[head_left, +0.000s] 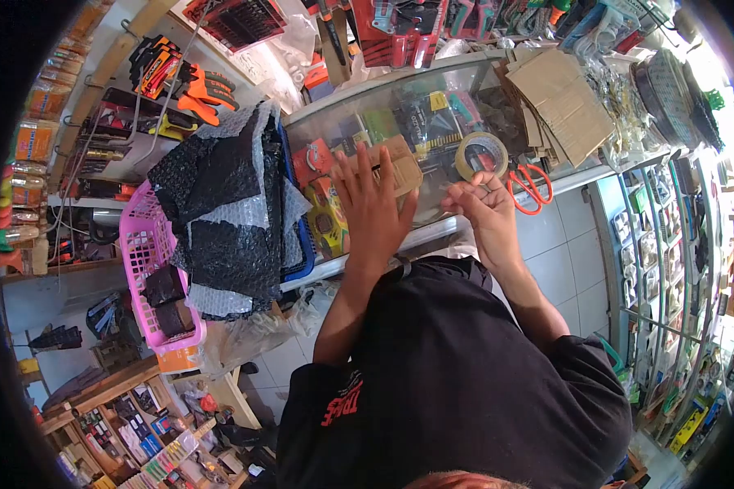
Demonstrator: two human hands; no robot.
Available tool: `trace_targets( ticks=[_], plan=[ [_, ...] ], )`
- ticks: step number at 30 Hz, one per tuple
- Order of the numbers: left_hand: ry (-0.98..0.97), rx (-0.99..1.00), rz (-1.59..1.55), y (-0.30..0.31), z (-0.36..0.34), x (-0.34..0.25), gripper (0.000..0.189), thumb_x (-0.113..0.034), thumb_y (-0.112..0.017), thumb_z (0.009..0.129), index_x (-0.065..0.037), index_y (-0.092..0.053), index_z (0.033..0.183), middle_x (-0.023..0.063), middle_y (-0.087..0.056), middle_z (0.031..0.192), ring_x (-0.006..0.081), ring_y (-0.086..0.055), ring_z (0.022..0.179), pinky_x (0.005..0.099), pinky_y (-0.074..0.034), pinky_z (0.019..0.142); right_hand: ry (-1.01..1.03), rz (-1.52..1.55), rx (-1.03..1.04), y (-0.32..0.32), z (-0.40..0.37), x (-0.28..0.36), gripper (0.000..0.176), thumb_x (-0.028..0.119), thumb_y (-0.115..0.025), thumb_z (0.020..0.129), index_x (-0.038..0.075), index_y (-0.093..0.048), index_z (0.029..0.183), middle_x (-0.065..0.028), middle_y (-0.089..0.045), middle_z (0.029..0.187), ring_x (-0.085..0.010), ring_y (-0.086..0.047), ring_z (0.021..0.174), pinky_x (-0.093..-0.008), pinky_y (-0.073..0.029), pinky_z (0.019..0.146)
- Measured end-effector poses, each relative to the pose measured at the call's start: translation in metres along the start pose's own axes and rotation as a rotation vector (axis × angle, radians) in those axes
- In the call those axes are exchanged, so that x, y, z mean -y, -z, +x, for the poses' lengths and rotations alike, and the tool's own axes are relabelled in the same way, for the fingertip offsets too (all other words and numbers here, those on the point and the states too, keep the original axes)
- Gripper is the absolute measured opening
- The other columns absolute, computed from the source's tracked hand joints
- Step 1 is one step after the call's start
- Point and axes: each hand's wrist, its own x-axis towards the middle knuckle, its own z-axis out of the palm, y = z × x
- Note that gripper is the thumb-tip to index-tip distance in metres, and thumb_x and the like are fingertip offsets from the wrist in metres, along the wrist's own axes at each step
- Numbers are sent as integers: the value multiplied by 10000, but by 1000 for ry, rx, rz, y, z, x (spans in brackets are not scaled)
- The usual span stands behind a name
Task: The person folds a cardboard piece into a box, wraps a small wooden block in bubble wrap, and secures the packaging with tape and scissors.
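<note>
My left hand (373, 213) lies flat with fingers spread on a small brown cardboard piece (405, 169) on the glass counter (444, 205). To its right, my right hand (485, 213) is raised with thumb and fingertips pinched together; what they hold, if anything, is too small to make out. Just beyond these fingertips is a roll of tape (463, 156). Scissors with orange-red handles (532, 205) rest at the counter's front edge, beside my right hand.
Black and clear bubble wrap (232, 236) covers a blue tray (306, 251) and part of a pink basket (134, 281) at left. Flat cardboard sheets (569, 110) are stacked at the counter's right. Tools hang behind, and goods-filled shelves (640, 244) stand at right.
</note>
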Motion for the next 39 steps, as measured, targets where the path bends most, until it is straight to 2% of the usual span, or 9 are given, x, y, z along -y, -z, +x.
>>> trace_targets(
  ticks=[7, 10, 13, 19, 22, 25, 31, 33, 39],
  plan=[
    [-142, 175, 31, 2, -1, 34, 855, -472, -786, 882, -204, -449, 1621, 255, -375, 1642, 461, -289, 1557, 625, -227, 1263, 0, -29, -48, 15, 4, -5, 215, -14, -680, 1008, 58, -530, 1144, -125, -759, 1085, -203, -746, 951, -350, -597, 895],
    [-128, 156, 110, 20, 17, 30, 936, -491, -856, 796, -250, -468, 1613, 237, -485, 1506, 412, -416, 1465, 589, -295, 1230, -33, -38, -70, 21, 4, -14, 201, -11, -680, 1008, 59, -542, 1137, -119, -760, 1083, -192, -739, 936, -331, -589, 876],
    [-121, 343, 27, 22, 39, 36, 1013, -495, -902, 713, -326, -473, 1615, 187, -518, 1410, 392, -483, 1359, 572, -358, 1160, -46, -49, -60, 20, 4, -15, 195, -6, -683, 1007, 63, -551, 1133, -111, -760, 1081, -177, -732, 926, -313, -580, 850],
    [-114, 121, 65, 31, 29, 40, 1055, -515, -923, 678, -332, -478, 1617, 184, -549, 1341, 389, -532, 1263, 539, -404, 1105, -10, -73, -87, 21, 9, -10, 175, 8, -691, 1007, 72, -570, 1116, -102, -765, 1084, -150, -720, 900, -284, -565, 817],
    [-132, 182, -48, 33, 25, 38, 1058, -510, -927, 681, -328, -474, 1620, 188, -556, 1330, 383, -543, 1253, 519, -417, 1095, -20, -67, -86, 26, 7, -10, 171, 11, -697, 1006, 73, -576, 1110, -93, -765, 1070, -139, -711, 878, -272, -558, 804],
    [-109, 55, -244, 48, 31, 35, 1042, -480, -919, 700, -330, -465, 1625, 168, -554, 1273, 375, -528, 1215, 532, -414, 1056, -20, -63, -104, 20, 8, -7, 178, 17, -715, 998, 73, -581, 1101, -68, -756, 1026, -123, -700, 854, -264, -546, 786],
    [-89, 240, 41, 48, 25, 25, 991, -542, -873, 720, -317, -492, 1608, 168, -544, 1341, 372, -527, 1272, 541, -414, 1077, 8, -87, -98, 21, 14, -7, 177, 20, -700, 1009, 88, -564, 1100, -63, -748, 1020, -133, -710, 834, -269, -562, 775],
    [-189, 291, 51, 38, 19, 29, 1001, -534, -861, 734, -314, -462, 1625, 172, -538, 1346, 373, -523, 1272, 554, -411, 1074, 17, -104, -100, 22, 15, -6, 172, 13, -695, 1009, 83, -567, 1099, -71, -753, 1035, -138, -714, 840, -271, -566, 779],
    [-225, 279, 108, 24, 5, 29, 1037, -503, -831, 786, -244, -357, 1672, 214, -440, 1552, 414, -428, 1444, 611, -333, 1191, -63, -162, -30, 24, 19, -12, 166, 2, -689, 1007, 65, -572, 1107, -89, -769, 1059, -182, -754, 1003, -288, -569, 858]
  ],
)
